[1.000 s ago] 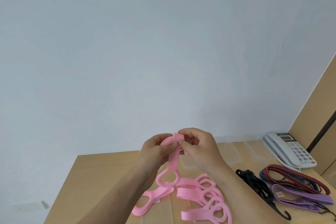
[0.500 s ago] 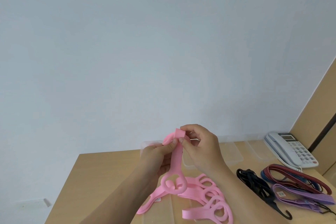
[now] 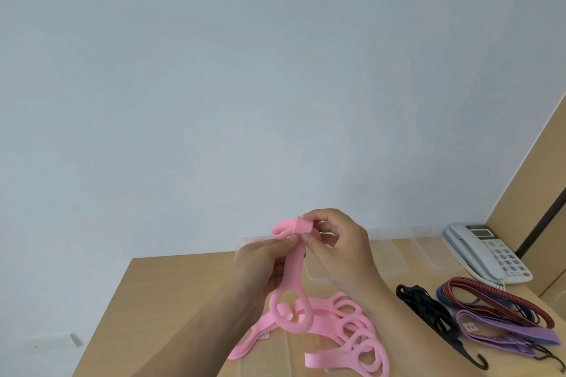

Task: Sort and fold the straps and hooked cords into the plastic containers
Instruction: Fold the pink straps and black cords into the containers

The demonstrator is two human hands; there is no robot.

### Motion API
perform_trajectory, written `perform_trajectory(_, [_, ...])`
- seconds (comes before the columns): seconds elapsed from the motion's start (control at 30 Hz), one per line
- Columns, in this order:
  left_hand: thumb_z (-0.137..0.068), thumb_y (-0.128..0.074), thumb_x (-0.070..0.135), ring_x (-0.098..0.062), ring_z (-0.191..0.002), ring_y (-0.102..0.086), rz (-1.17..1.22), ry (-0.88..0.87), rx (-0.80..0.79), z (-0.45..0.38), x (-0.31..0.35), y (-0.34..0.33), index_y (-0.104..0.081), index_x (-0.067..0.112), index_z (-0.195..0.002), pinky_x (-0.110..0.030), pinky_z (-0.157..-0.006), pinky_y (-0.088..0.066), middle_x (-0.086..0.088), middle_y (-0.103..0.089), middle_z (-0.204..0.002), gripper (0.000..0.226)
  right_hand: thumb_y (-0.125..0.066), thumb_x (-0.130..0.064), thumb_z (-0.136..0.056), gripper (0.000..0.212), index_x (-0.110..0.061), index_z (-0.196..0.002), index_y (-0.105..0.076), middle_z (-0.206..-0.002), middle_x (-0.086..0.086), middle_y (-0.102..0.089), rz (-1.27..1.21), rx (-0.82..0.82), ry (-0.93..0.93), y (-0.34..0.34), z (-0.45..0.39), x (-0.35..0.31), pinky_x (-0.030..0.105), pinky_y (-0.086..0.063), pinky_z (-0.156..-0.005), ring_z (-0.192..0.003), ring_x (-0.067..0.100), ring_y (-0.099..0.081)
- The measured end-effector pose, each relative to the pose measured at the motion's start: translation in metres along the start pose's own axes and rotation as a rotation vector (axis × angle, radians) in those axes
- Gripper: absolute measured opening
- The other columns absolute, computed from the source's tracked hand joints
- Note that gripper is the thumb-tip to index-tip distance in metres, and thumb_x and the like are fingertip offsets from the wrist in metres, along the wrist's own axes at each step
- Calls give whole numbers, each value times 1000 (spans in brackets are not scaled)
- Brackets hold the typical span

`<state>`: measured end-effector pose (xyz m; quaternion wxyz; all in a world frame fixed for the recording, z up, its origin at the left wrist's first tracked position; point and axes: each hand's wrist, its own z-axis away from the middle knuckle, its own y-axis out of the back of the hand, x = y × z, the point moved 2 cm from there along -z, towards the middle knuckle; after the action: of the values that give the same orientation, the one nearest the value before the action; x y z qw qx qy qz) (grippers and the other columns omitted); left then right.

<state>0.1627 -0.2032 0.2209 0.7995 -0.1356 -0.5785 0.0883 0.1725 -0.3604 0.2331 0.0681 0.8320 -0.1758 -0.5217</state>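
both hands, the left hand (image 3: 263, 257) and the right hand (image 3: 340, 248), pinch the folded top of a pink strap (image 3: 293, 272) held up over the wooden table (image 3: 171, 291). the bendy strap could spring open if a finger slips. its ring end could snag the pink strap pile (image 3: 346, 333) below.

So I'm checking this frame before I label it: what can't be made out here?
- Clear plastic containers, head view: both hands hide much of them, so contents are unknown.
- Loose pink rubber straps: overlapping, forearms cover some, bottom edge cuts one; count unclear.
- Purple flat strap: its small label is unreadable.
- Held pink strap: its folded top sits behind the left hand and right hand fingers.
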Motion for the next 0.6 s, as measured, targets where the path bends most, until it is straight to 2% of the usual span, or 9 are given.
perform_trajectory(0.07, [-90, -75, 17, -22, -73, -74, 6, 7, 17, 1, -1, -2, -79, 1, -100, -30, -62, -59, -20, -78, -98, 19, -76, -2, -84, 28, -27, -97, -73, -94, -16, -71, 16, 8, 41, 0, 0, 0, 34, -59, -79, -91, 10, -70])
perform_trajectory(0.23, [-92, -74, 19, -32, -90, -77, 28, 47, 52, 1, -5, -6, -78, 0, -102, -37, -73, -60, -19, -79, -97, 22, -71, 12, -78, 36, -21, -92, -75, -93, -13, -68, 98, 31, 209, -2, 2, 0, 39, -58, -75, -88, 17, -68])
perform_trajectory(0.37, [-85, -77, 19, -32, -88, -77, 51, 47, 32, 0, 2, -6, -79, -1, -100, -36, -74, -59, -20, -78, -98, 25, -70, 15, -74, 34, -17, -87, -73, -90, -9, -65, 89, 59, 252, 0, 4, 4, 42, -57, -71, -78, 18, -64])
perform_trajectory(0.47, [-84, -80, 26, -32, -89, -77, 24, 12, -6, 0, 5, -6, -81, 2, -96, -36, -76, -59, -19, -79, -97, 27, -74, 12, -75, 33, -19, -84, -72, -89, -7, -64, 126, 72, 303, 1, 4, 2, 36, -55, -70, -78, 16, -63])
perform_trajectory(0.6, [-88, -77, 23, -33, -90, -74, -23, -28, -41, -1, 6, -8, -80, 0, -97, -43, -88, -61, -22, -77, -101, 25, -75, 14, -76, 28, -14, -82, -73, -90, -6, -65, 168, 99, 358, 3, 4, -1, 28, -54, -72, -82, 13, -65])
